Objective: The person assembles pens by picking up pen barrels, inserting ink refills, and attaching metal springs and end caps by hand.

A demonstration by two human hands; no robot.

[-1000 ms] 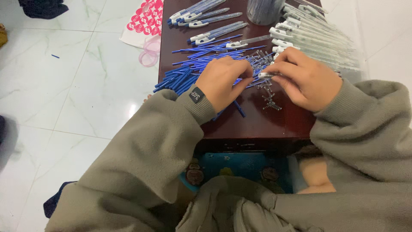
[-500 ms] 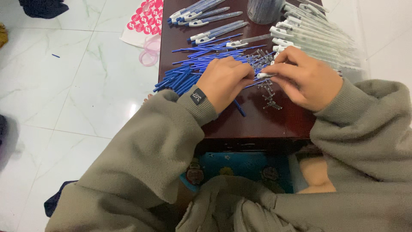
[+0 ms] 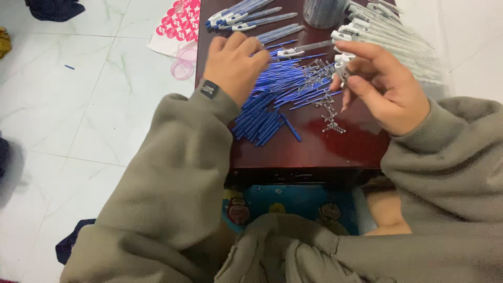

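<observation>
A dark red table (image 3: 319,147) fills the upper middle of the frame, over a pale tiled floor (image 3: 78,120) on the left. Grey-green sleeves (image 3: 173,178) run up from the bottom edge to both hands. Across the table's centre lies a heap of blue pen refills (image 3: 272,99), with a row of clear pen barrels (image 3: 398,36) at the upper right, a few finished pens (image 3: 246,13) at the top, and a scatter of small metal springs (image 3: 327,99) right of the refills.

A second ago both hands were close together over the springs. Now the left hand (image 3: 233,65) has moved up and to the left and hovers over the refill heap, fingers curled downward; its grip faces away, so I cannot tell whether it has anything. The right hand (image 3: 385,89) has lifted off the table at the right of centre and pinches a white pen part (image 3: 341,65) between thumb and fingertips, probably a barrel end, though it is too small to be sure. A pink-dotted bag (image 3: 178,26) lies on the floor at upper left.
</observation>
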